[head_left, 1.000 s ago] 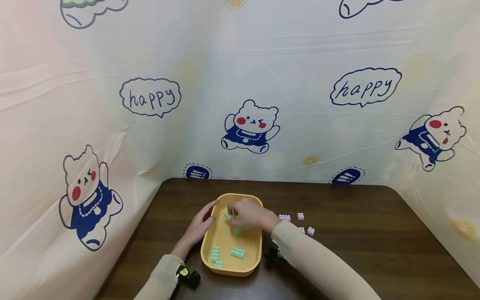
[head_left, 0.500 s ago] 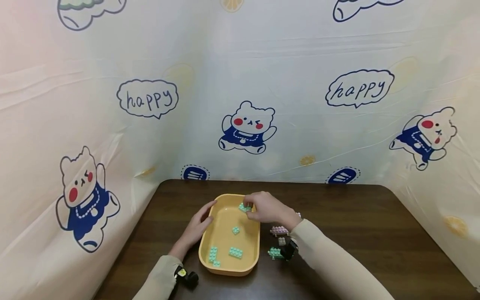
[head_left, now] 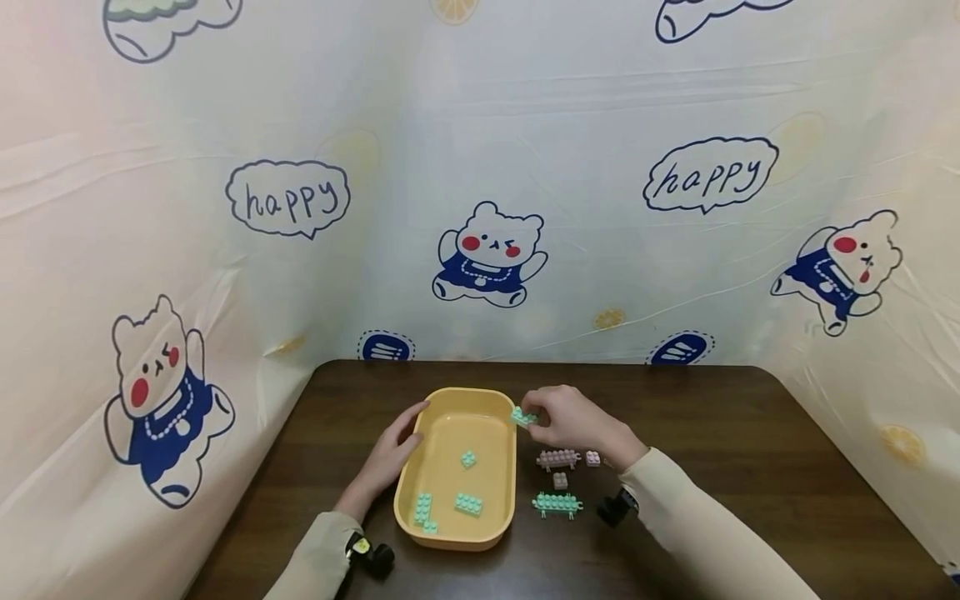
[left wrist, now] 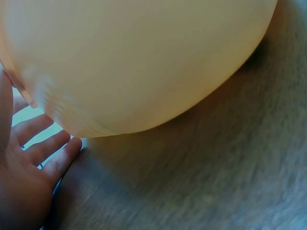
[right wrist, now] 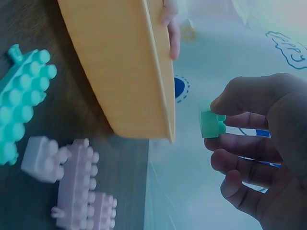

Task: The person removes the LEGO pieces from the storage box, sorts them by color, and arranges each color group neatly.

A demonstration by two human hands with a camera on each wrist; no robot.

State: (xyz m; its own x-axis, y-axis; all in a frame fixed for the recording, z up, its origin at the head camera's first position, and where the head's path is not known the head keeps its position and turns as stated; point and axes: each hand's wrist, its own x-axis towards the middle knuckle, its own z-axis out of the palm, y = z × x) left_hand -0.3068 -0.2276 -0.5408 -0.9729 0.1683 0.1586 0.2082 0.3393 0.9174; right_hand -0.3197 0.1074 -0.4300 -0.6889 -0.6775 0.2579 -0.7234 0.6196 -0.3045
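My right hand point(head_left: 573, 417) pinches a mint-green building brick point(head_left: 522, 417) between thumb and fingers, just off the right rim of a yellow tray point(head_left: 512, 492). In the right wrist view the brick point(right wrist: 210, 123) shows its studs toward the palm. My left hand point(head_left: 390, 454) holds the tray's left side, thumb at the rim; in the left wrist view the fingers point(left wrist: 60, 155) lie spread against its outer wall. Inside the tray are a small green brick point(head_left: 468, 459), an eight-stud green brick point(head_left: 468, 504), a long green brick point(head_left: 423, 507) and a small one point(head_left: 431, 527).
Right of the tray on the dark wooden table point(head_left: 697, 467) lie a green studded piece with small legs point(head_left: 557, 504), a similar pink piece point(head_left: 558, 459), a small greyish-pink brick point(head_left: 560, 481) and a pink brick point(head_left: 592, 458). A printed curtain point(head_left: 585, 108) surrounds the table.
My right hand has lifted the green brick from inside the tray and carried it right, past the rim. The pieces on the table have come into view. My left hand stays at the tray.
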